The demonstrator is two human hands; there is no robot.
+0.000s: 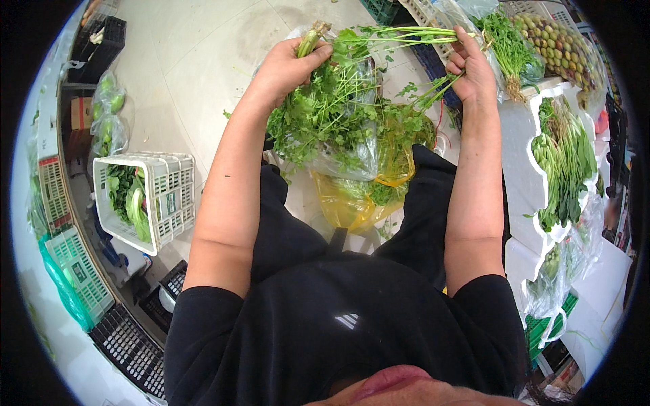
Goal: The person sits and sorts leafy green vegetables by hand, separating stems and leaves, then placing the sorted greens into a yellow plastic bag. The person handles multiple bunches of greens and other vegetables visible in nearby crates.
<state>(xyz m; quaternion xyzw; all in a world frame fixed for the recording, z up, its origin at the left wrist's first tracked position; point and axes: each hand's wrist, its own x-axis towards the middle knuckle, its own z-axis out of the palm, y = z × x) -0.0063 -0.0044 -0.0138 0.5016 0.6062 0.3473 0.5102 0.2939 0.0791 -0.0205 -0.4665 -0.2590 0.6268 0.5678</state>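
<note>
My left hand (289, 71) grips a thick bunch of leafy coriander (322, 116) near its pale stem ends, which stick up past the thumb. Pinched in my right hand (472, 71) are several thin coriander stems (416, 34), their leaves pointing left towards the bunch. A second, lower spray of stems (434, 91) also runs from my right hand. Beneath the bunch, between my knees, lie clear plastic (368, 157) and a yellow plastic bag (350, 210) with greens inside. The leaves hide much of both.
At the left stands a white plastic crate (177, 203) with leafy vegetables. White foam boxes (520, 152) line the right, one holding long-stemmed greens (563, 162). Beyond are a rooted herb bunch (510, 56) and bagged round fruit (553, 48). Black crates (129, 350) edge the lower left.
</note>
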